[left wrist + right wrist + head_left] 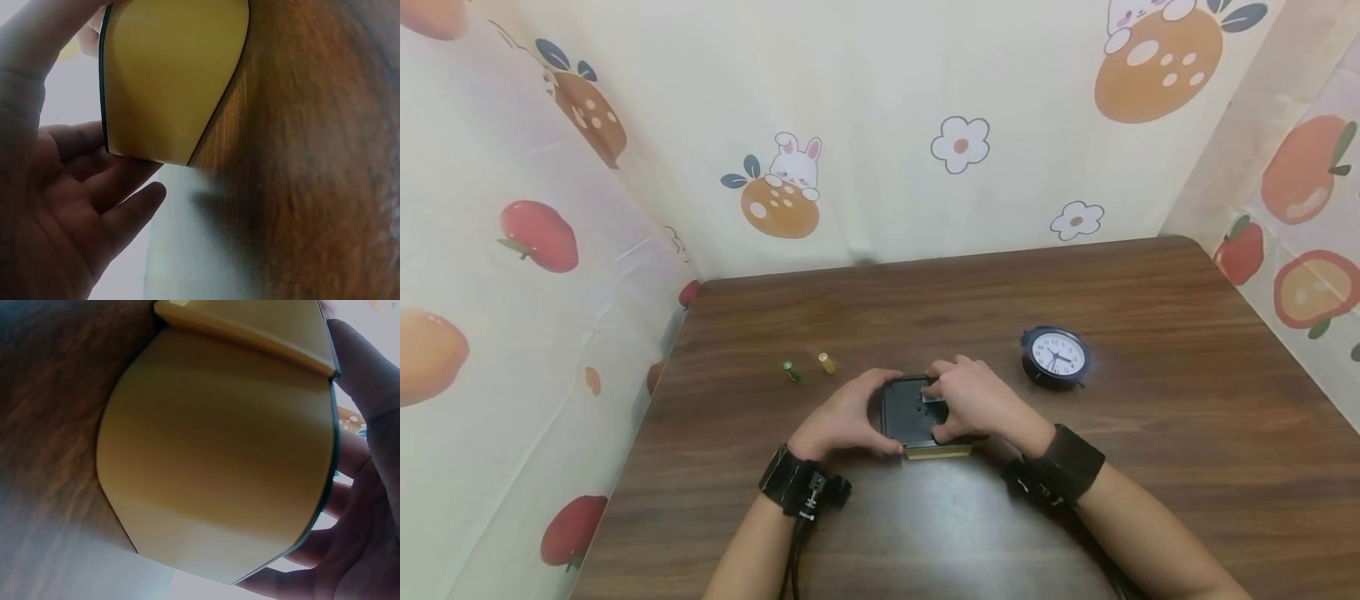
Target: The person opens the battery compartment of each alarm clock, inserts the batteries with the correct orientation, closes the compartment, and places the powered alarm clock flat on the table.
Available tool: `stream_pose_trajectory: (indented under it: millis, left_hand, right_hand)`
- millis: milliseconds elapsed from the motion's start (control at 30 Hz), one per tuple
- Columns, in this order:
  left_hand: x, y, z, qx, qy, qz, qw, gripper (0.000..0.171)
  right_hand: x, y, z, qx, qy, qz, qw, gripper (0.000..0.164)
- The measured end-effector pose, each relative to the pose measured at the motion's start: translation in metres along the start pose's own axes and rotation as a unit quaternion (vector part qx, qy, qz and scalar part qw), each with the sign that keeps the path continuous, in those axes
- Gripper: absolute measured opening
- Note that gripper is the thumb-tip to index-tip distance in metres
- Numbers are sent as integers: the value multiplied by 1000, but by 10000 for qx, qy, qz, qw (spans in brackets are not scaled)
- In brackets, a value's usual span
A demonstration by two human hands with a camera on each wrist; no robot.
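Observation:
A yellow-sided boxy device with a black back panel lies panel-up on the table. My left hand grips its left side, thumb at the near corner and fingers at the far one. On the panel's right part, my right hand bends over with thumb and fingertips against the black surface, near a small pale patch. The smooth yellow side fills much of the left wrist view, beside my fingers. In the right wrist view, the yellow wall has a step near the top. The device's underside is hidden.
Left of the device are a small green battery-like cylinder and a yellow one. A round dark-blue alarm clock sits to the right on the brown wooden table. Fruit-patterned curtains surround the table's back and sides.

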State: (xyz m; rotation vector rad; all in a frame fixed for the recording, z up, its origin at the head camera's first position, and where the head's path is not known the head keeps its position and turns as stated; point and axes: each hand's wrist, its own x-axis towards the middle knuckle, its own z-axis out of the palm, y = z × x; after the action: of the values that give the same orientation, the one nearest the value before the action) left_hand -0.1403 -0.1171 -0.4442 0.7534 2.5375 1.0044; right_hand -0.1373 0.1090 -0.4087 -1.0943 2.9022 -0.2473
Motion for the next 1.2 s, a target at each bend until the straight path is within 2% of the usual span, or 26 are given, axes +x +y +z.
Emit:
stream_pose_trajectory:
  millis: [300, 667, 1200]
  left_hand:
    - [1, 0, 0, 43, -33, -23, 10000, 95]
    - [0, -1, 0, 34, -26, -87, 10000, 93]
    - [1, -1, -1, -92, 33, -52, 9999, 91]
  right_hand:
    - [-1, -2, -1, 121, -102, 238, 9996, 55]
    - [-1, -8, -5, 4, -503, 303, 9983, 55]
    - [1, -6, -4, -29, -219, -73, 9997, 41]
